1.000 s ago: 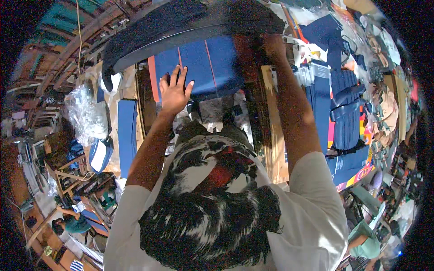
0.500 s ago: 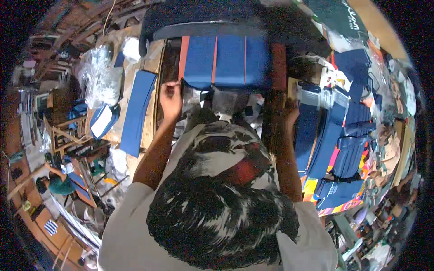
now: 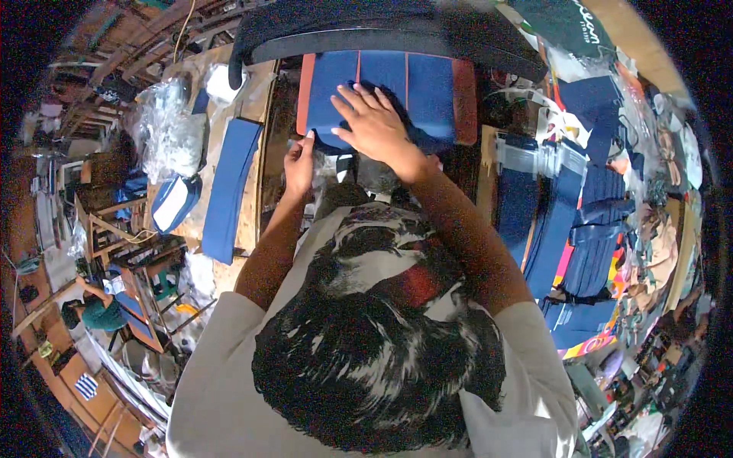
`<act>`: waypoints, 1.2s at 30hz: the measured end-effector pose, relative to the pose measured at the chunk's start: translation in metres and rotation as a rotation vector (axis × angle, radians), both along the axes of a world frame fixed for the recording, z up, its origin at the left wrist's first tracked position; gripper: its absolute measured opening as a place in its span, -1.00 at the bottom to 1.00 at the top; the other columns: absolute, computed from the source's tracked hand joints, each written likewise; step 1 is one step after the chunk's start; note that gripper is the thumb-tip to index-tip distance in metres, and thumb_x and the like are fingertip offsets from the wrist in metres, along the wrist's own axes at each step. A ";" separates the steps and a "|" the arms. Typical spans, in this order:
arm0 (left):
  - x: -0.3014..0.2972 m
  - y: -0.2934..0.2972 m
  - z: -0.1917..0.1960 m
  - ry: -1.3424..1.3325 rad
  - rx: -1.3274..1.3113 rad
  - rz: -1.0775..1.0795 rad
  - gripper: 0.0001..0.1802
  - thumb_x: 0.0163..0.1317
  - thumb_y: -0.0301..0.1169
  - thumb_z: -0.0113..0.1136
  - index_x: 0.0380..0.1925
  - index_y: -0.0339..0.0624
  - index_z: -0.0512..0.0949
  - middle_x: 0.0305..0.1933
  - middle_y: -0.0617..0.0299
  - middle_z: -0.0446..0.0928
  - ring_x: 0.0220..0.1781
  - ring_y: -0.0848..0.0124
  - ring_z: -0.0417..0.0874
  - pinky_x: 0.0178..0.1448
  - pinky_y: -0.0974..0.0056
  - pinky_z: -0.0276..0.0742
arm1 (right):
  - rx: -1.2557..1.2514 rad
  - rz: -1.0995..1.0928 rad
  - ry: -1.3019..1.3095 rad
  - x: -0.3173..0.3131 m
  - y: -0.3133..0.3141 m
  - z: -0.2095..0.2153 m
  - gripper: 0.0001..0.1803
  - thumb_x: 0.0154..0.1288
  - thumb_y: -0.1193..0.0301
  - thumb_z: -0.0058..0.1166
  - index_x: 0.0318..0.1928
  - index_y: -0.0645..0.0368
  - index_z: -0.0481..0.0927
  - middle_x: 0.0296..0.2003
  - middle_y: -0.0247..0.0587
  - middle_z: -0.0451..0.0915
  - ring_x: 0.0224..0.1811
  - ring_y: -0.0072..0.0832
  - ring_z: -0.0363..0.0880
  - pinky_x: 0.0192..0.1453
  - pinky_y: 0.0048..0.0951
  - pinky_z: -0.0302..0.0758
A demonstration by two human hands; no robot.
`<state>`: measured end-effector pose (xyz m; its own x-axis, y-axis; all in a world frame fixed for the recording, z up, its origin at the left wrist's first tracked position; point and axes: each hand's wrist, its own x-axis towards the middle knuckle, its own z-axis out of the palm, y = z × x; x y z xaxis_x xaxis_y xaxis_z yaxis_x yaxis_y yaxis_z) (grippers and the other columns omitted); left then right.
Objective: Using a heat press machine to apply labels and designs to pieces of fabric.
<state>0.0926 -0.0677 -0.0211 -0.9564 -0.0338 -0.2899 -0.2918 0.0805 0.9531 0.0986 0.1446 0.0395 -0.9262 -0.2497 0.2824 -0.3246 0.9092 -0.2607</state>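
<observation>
Three strips of dark blue cloth (image 3: pixel 382 69) lie side by side on an orange-red padded board (image 3: pixel 464 91), with narrow orange-red gaps between them. My right hand (image 3: pixel 374 130) rests flat on the middle of the cloth, its fingers stretched out and spread. At the near left corner of the board, my left hand (image 3: pixel 298 164) has its thumb up and fingers curled, pinching the cloth's near edge. Part of the cloth's near edge hides behind my right hand and wrist.
A large black curved machine part (image 3: pixel 382 46) hangs just beyond the board. On the left, a wooden table (image 3: pixel 248 217) holds a long blue cloth strip (image 3: pixel 233 191) and clear plastic wrap (image 3: pixel 172 126). Stacked blue cloth pieces (image 3: pixel 515 198) lie to the right. A person (image 3: pixel 103 311) works at far left.
My right hand has come from the right side of the board onto the middle of the cloth and lies spread there. My left hand has moved slightly in at the corner.
</observation>
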 end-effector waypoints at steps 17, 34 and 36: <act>-0.001 0.007 -0.006 0.138 0.086 -0.077 -0.79 0.43 -0.33 0.18 -0.36 -0.21 0.61 -0.36 0.40 0.58 -0.31 0.63 0.47 -0.16 0.44 0.39 | 0.009 -0.062 -0.081 -0.013 0.003 -0.028 -0.32 0.43 -0.09 -0.07 0.39 0.04 0.36 0.45 -0.13 0.24 0.50 -0.12 0.14 0.56 0.00 0.03; -0.005 0.019 0.013 -0.158 0.302 0.037 -0.81 0.30 -0.34 0.35 -0.41 -0.22 0.64 -0.39 0.29 0.66 -0.44 0.55 0.56 -0.27 0.40 0.45 | -0.048 -0.060 -0.056 -0.010 0.005 -0.032 -0.33 0.40 -0.04 0.00 0.40 0.01 0.34 0.46 -0.13 0.22 0.51 -0.10 0.13 0.57 0.02 -0.01; -0.004 0.018 0.012 -0.161 0.297 0.053 -0.81 0.29 -0.34 0.35 -0.41 -0.24 0.65 -0.38 0.28 0.67 -0.43 0.55 0.57 -0.26 0.41 0.45 | -0.055 -0.055 -0.057 -0.010 0.004 -0.031 -0.32 0.39 -0.04 0.01 0.39 0.01 0.35 0.45 -0.13 0.22 0.51 -0.09 0.13 0.57 0.02 -0.02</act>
<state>0.0884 -0.0499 -0.0094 -0.8969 0.0260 -0.4415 -0.4364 -0.2134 0.8741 0.0884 0.1486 0.0085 -0.9531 -0.1836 0.2407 -0.2577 0.9091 -0.3272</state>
